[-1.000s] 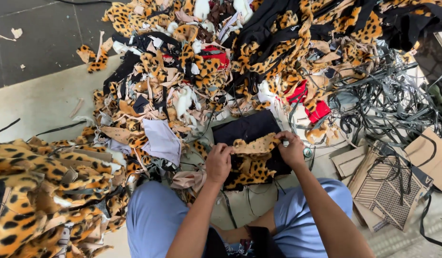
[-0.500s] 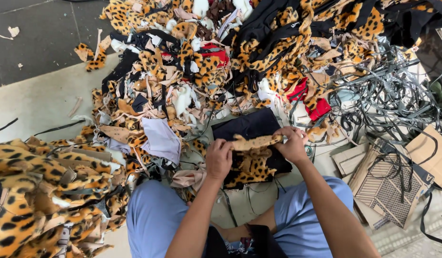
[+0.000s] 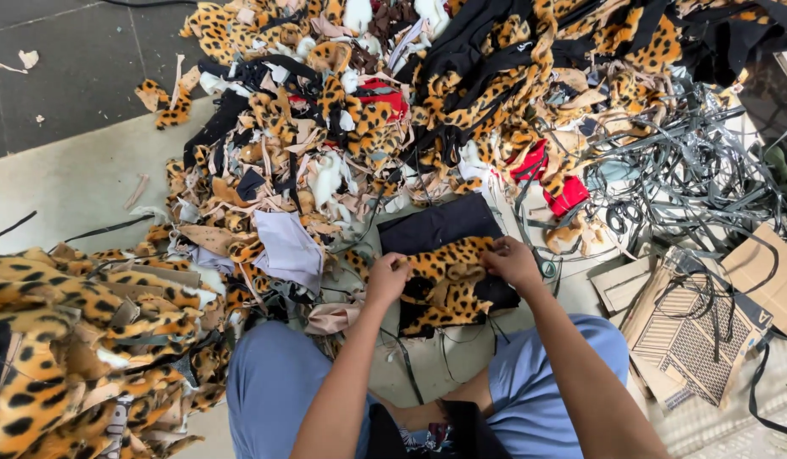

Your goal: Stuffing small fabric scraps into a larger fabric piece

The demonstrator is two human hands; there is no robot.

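1. Between the knees, my left hand (image 3: pixel 387 279) pinches the near edge of a leopard-print fabric piece (image 3: pixel 444 280), fingers clamped on it.
2. My right hand (image 3: pixel 511 260) grips its far edge, fingers closed on the cloth.
3. That piece lies over a black cloth (image 3: pixel 440 225), just below the big scrap pile (image 3: pixel 393 110).
4. Cardboard (image 3: pixel 763 272) sits off right.

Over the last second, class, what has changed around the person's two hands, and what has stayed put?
The leopard-print fabric piece, earlier bunched into a narrow strip between the hands, now lies spread wider over the black cloth. The left hand and right hand still grip its ends. The scrap heap is unchanged.
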